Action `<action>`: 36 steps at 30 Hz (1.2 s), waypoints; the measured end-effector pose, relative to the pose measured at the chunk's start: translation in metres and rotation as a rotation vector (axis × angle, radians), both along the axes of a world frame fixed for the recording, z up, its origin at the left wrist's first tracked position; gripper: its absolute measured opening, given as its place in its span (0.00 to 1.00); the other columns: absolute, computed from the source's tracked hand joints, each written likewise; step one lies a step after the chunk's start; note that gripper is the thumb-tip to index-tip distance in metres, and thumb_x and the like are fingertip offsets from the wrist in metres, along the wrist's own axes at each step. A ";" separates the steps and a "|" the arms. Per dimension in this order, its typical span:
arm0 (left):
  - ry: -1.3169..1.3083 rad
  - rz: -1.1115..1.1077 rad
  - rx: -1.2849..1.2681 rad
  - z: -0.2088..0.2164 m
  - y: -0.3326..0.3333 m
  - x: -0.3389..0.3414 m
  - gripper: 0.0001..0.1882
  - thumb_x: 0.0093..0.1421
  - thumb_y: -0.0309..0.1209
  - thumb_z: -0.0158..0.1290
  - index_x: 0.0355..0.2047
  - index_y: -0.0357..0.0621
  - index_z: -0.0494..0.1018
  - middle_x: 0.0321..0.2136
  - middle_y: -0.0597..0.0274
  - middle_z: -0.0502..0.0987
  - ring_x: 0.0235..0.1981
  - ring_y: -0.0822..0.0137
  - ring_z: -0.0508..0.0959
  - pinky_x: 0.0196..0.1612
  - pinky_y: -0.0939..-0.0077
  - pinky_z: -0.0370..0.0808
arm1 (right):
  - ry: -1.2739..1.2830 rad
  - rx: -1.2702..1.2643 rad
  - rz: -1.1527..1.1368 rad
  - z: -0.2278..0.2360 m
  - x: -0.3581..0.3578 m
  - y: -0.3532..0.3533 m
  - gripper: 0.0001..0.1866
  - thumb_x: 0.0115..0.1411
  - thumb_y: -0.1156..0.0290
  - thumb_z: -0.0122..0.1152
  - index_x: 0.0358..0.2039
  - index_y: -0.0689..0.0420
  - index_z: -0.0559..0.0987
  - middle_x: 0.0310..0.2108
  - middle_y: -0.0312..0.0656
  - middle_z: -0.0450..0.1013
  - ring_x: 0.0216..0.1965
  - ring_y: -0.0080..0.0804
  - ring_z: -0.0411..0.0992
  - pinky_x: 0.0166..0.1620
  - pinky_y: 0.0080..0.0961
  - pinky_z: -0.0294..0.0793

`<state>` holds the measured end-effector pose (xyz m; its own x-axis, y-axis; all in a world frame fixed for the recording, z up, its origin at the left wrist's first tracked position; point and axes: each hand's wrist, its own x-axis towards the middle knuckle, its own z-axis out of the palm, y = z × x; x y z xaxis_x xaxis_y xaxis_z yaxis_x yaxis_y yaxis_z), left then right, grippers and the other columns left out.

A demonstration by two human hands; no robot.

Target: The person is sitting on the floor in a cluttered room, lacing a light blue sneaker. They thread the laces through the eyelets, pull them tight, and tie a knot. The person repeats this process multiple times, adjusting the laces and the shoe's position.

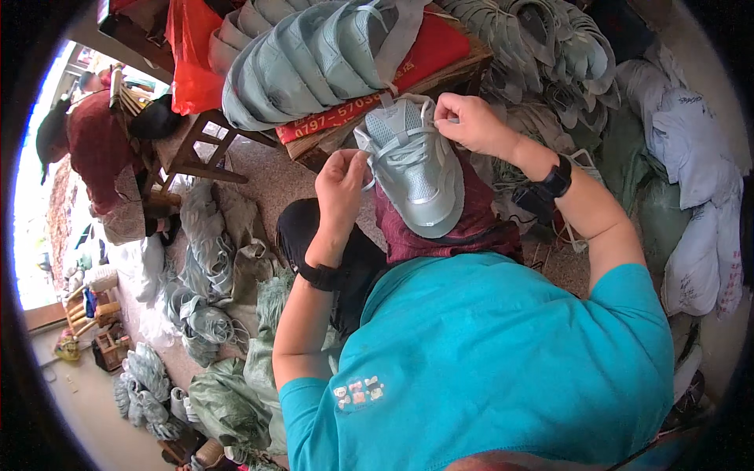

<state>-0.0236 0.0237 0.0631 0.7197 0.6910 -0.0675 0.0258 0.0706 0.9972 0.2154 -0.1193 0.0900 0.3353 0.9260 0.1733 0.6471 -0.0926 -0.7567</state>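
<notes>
A pale grey-green shoe upper (424,188) lies over my lap, its toe toward me and its collar away. Light laces (408,153) cross its front in several rows. My left hand (340,184) is closed in a pinch at the shoe's left side, where a lace end hangs by the fingertips. At the upper right of the collar, my right hand (475,125) is also closed, thumb and forefinger pinching the other lace end by the eyelets. A maroon cloth (491,212) covers my lap under the shoe.
Nested shoe uppers (306,67) stand on a wooden table (463,67) with a red cover just beyond. More uppers (550,47) are heaped at the far right, near white sacks (691,149). Bundled uppers (208,251) lie on the left floor. Another person (98,149) sits by a wooden stool (204,149).
</notes>
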 end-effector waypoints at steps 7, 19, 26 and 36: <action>0.091 -0.004 0.063 -0.003 0.004 0.001 0.06 0.63 0.27 0.54 0.32 0.37 0.73 0.25 0.68 0.74 0.26 0.77 0.71 0.31 0.80 0.71 | -0.915 0.019 0.160 0.027 -0.023 0.014 0.07 0.52 0.73 0.58 0.30 0.58 0.70 0.24 0.44 0.73 0.29 0.43 0.76 0.32 0.34 0.75; 0.397 -0.222 1.015 0.063 0.020 0.015 0.09 0.56 0.28 0.57 0.36 0.39 0.72 0.37 0.50 0.75 0.39 0.46 0.76 0.42 0.57 0.73 | -0.220 -0.072 0.251 0.034 -0.003 0.014 0.09 0.63 0.73 0.53 0.43 0.60 0.71 0.25 0.49 0.75 0.25 0.38 0.77 0.29 0.33 0.74; 0.199 -0.544 1.071 0.070 0.044 0.017 0.11 0.56 0.22 0.56 0.40 0.40 0.71 0.40 0.54 0.71 0.43 0.51 0.76 0.45 0.62 0.74 | -0.102 -0.186 0.254 0.046 -0.004 0.023 0.09 0.63 0.73 0.55 0.43 0.60 0.74 0.25 0.47 0.74 0.25 0.37 0.75 0.33 0.32 0.74; 0.258 -0.659 0.999 0.061 0.063 0.030 0.08 0.58 0.30 0.60 0.33 0.37 0.77 0.37 0.54 0.69 0.37 0.54 0.74 0.41 0.65 0.73 | -0.661 -0.091 0.434 0.054 0.020 0.014 0.12 0.54 0.70 0.66 0.38 0.55 0.75 0.36 0.41 0.68 0.42 0.41 0.72 0.42 0.38 0.74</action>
